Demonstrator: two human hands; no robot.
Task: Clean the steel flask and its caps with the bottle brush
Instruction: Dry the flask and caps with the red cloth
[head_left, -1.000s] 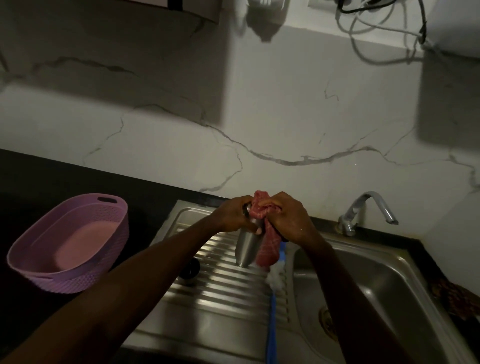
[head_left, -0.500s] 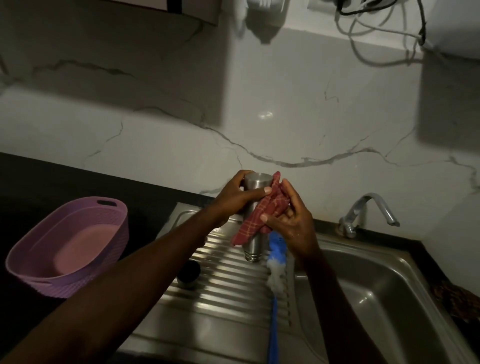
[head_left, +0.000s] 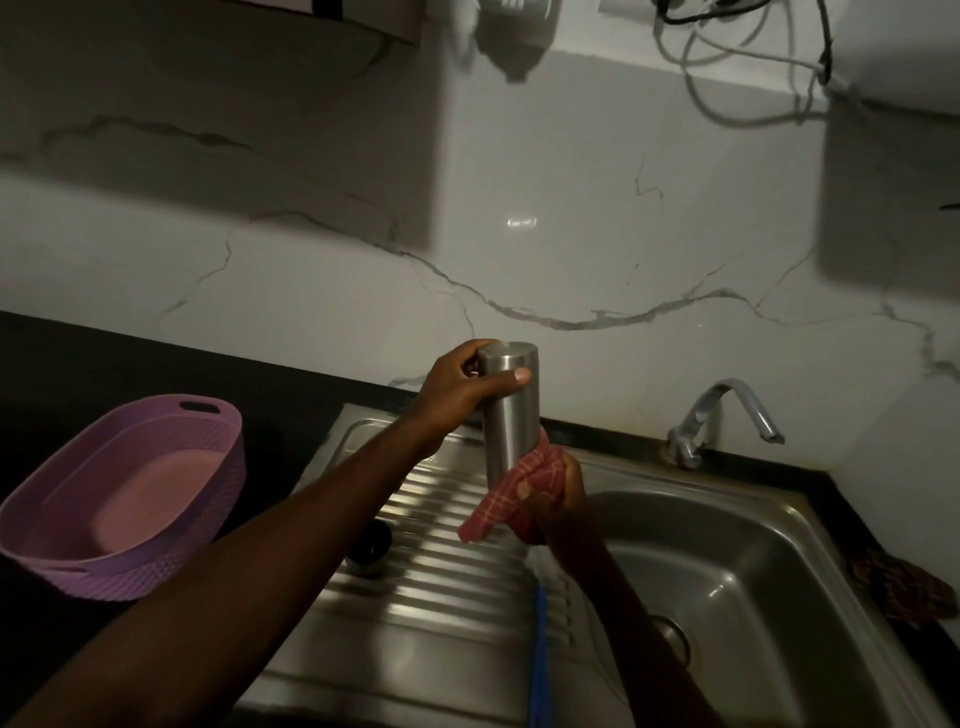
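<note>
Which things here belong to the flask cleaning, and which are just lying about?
In the job:
steel flask, gripped by left hand
red checked cloth, held by right hand
bottle brush
dark cap on the drainboard

Lying about:
purple basket
tap
patterned cloth

counts: 1 flask (head_left: 510, 410), 1 red cloth (head_left: 511, 491), 1 brush (head_left: 538, 654) (only the blue handle shows), 1 cap (head_left: 370, 546) on the drainboard, 1 purple basket (head_left: 119, 499), 1 sink (head_left: 769, 597) with a single basin, 1 tap (head_left: 724, 415), 2 hands – left hand (head_left: 457, 389), right hand (head_left: 558, 501). 1 dark patterned cloth (head_left: 904, 587) at the right edge, can't tell what it is. several cables (head_left: 737, 62) up top, tangled, count not readable
</note>
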